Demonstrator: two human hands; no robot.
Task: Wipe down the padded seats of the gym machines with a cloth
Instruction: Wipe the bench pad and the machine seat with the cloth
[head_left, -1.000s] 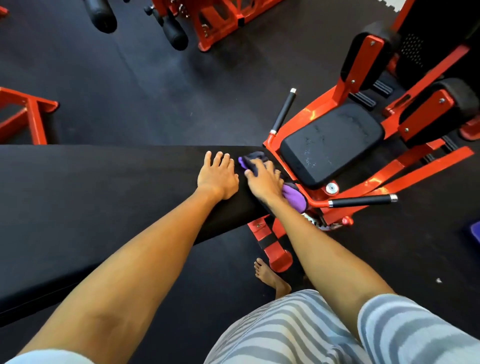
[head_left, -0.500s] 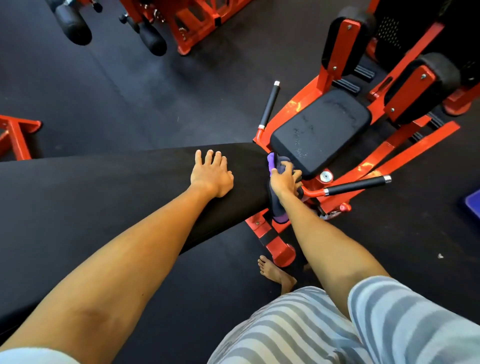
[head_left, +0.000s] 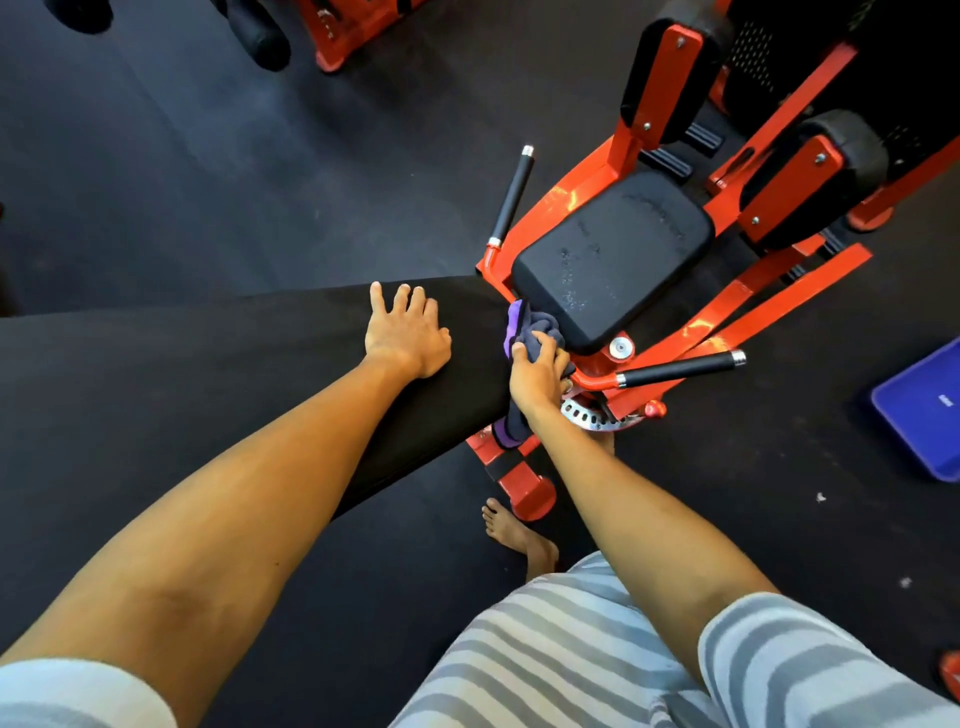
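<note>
Black pad (head_left: 234, 374) bears the flat left hand (head_left: 408, 338); the right hand (head_left: 537, 376), grip bunched on the cloth (head_left: 537, 325), risks snagging its tail on the frame (head_left: 576, 202).

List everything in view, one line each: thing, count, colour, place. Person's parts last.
bench pad: one, black, left centre
seat pad: one, black, on the machine, centre right
cloth: one, purple and grey, at the bench pad's end
machine frame: one, orange-red, right
handles: two, black, either side of seat pad
roller pads: two, black, upper right
tray: one, blue, right edge
left hand: one, flat on bench pad
right hand: one, grips cloth
foot: one, bare, bottom centre
</note>
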